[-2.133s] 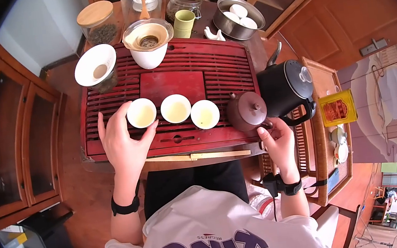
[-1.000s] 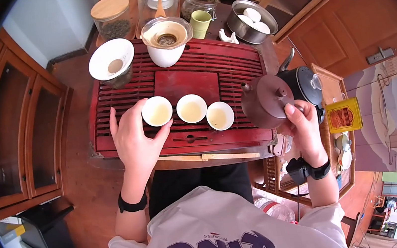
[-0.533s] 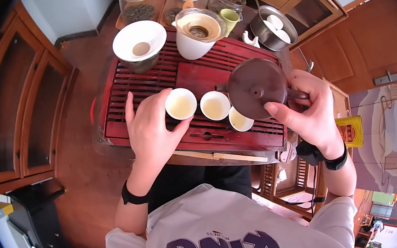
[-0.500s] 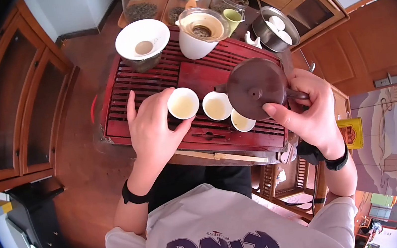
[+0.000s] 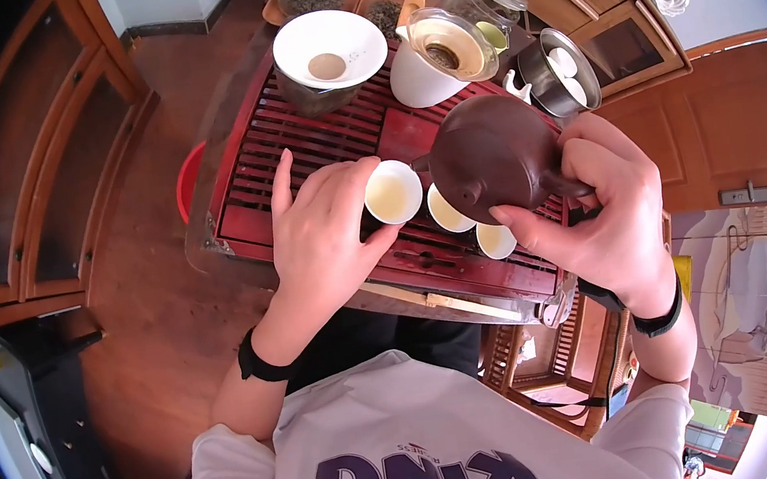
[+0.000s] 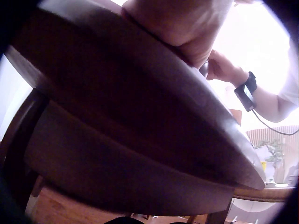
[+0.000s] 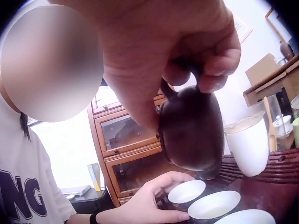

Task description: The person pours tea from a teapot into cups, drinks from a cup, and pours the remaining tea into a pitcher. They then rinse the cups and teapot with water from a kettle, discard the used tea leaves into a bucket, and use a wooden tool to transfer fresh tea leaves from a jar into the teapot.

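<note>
My right hand (image 5: 612,209) grips the handle of a dark brown clay teapot (image 5: 498,152), holding it up over the cups. The pot is tilted, its spout turned left toward the left-hand cup. My left hand (image 5: 320,233) holds that small white teacup (image 5: 392,192) between thumb and fingers; pale tea shows inside. Two more teacups with pale tea, the middle cup (image 5: 448,212) and the right cup (image 5: 497,241), stand in a row partly hidden by the pot. In the right wrist view the teapot (image 7: 191,130) hangs above the cups, its spout end low near the left cup.
Under the cups lies a red slatted tea tray (image 5: 247,194). Behind them stand a white strainer bowl (image 5: 351,30) on a vessel, a white pitcher (image 5: 421,79) topped by a strainer, and a metal pot (image 5: 590,81). Bamboo tongs (image 5: 430,301) lie along the front edge.
My right hand has lifted the teapot off the tray's right end, carried it left above the cups and tilted it. My left hand stays at the left cup. The head view has shifted.
</note>
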Tool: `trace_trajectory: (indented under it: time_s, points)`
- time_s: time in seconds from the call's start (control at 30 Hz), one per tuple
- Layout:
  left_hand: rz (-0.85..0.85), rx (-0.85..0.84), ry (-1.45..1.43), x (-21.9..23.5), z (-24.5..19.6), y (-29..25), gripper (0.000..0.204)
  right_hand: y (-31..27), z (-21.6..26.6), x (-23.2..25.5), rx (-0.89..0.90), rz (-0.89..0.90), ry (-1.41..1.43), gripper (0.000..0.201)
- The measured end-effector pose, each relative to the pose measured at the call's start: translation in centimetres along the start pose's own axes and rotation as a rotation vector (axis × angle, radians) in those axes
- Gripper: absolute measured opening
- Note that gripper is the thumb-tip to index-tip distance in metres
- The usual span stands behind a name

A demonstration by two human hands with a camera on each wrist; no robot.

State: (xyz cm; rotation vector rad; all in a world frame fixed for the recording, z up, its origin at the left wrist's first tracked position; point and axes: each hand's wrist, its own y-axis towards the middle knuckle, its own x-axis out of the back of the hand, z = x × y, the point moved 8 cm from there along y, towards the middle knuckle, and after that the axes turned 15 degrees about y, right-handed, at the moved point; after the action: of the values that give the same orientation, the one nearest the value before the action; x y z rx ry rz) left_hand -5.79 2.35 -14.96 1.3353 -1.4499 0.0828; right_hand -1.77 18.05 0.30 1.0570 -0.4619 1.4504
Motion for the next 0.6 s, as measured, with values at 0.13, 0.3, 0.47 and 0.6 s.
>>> trace_trajectory:
  time_s: [0.13,0.3,0.47,0.6]
  points:
    - [0.004,-0.004,-0.005,0.2,-0.1,0.1,0.059,0.1,1.0,-0.4,0.056,0.030,-0.063,0.051]
    - [0.001,-0.008,0.000,0.0,0.0,0.0,0.059,0.2,2.0,-0.7,0.081,0.064,-0.144,0.050]
    - [-0.002,-0.005,0.001,0.0,0.0,-0.1,0.059,0.1,2.8,-0.8,0.131,0.054,-0.202,0.048]
    - [-0.021,-0.022,-0.001,-0.1,-0.1,-0.2,0.067,0.2,3.1,-0.7,0.172,0.070,-0.225,0.047]
